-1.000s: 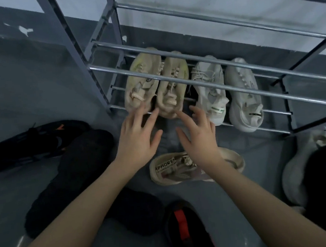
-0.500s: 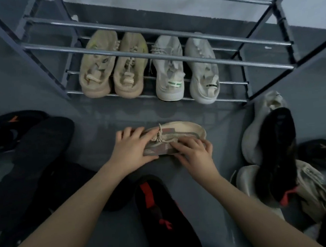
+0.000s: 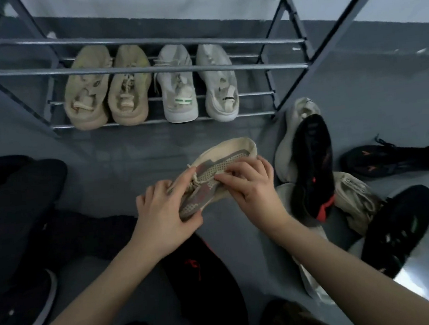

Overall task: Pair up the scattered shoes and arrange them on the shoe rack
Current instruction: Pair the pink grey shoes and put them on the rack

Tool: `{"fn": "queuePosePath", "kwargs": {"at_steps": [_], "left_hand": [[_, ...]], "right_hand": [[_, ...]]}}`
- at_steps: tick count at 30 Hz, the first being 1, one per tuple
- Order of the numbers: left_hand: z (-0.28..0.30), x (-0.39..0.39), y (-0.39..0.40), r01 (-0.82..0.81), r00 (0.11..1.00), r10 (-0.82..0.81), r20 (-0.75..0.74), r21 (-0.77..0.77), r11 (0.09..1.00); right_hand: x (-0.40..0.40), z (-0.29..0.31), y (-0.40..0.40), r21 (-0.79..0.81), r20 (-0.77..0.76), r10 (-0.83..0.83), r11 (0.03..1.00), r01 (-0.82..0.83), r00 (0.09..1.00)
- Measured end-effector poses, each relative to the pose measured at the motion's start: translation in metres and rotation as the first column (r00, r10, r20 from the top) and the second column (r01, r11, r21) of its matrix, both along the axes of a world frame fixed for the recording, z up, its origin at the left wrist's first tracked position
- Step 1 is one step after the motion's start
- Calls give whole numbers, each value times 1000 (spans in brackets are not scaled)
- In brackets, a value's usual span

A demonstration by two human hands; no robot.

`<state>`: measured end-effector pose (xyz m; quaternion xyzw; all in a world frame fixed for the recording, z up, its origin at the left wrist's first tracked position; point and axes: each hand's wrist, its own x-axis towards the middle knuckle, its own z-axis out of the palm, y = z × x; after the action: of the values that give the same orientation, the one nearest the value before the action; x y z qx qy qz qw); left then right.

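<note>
Now beige knit shoe (image 3: 224, 169) gripped at both ends by left hand (image 3: 164, 213) and right hand (image 3: 252, 187), held before shoe rack (image 3: 148, 67).

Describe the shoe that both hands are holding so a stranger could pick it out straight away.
Start at the metal shoe rack, whose bottom shelf holds four pale shoes. On the floor just in front of it, the left hand and right hand grip one beige shoe, tilted on its side. Unlike its neighbours, it has a grey and reddish dotted side panel.
</note>
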<state>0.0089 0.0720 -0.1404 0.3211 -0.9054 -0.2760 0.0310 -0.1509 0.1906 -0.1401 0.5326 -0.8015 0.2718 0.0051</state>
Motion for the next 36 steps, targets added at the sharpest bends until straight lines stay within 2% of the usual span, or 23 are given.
{"fn": "queuePosePath", "kwargs": {"at_steps": [4,9,13,18,21,24,27,29,31,34,36], "left_hand": [[-6,-2,29,122,992,-124,29,64,990],[-25,-4,60,9,995,5,-102,138,990],[-41,-9,83,-185,965,226,-136,260,948],[-46,-30,102,-207,967,232,-110,199,958],[-47,-40,112,-188,979,199,-48,173,967],[-46,-46,118,-130,987,122,106,71,989],[-43,-49,117,34,978,-28,207,-26,999],[-41,-50,112,43,985,-46,165,23,999],[-41,-51,108,-11,997,6,73,74,997],[-43,-54,108,-96,995,95,21,62,993],[-43,-59,107,-129,990,125,66,64,990]], "right_hand": [[5,2,36,72,19,-76,995,75,997],[5,-2,75,193,56,-222,959,208,973],[2,-18,128,306,-22,-399,870,386,917],[11,-50,190,451,-36,-597,706,546,802],[12,-61,197,558,19,-644,642,527,765],[10,-62,195,530,2,-611,672,518,791],[4,-55,195,448,19,-599,721,529,800],[-3,-48,191,367,59,-610,749,552,790],[-15,-41,177,293,84,-646,743,601,759],[-38,-37,148,363,124,-674,714,599,729],[-48,-40,134,434,116,-677,693,576,727]]}}
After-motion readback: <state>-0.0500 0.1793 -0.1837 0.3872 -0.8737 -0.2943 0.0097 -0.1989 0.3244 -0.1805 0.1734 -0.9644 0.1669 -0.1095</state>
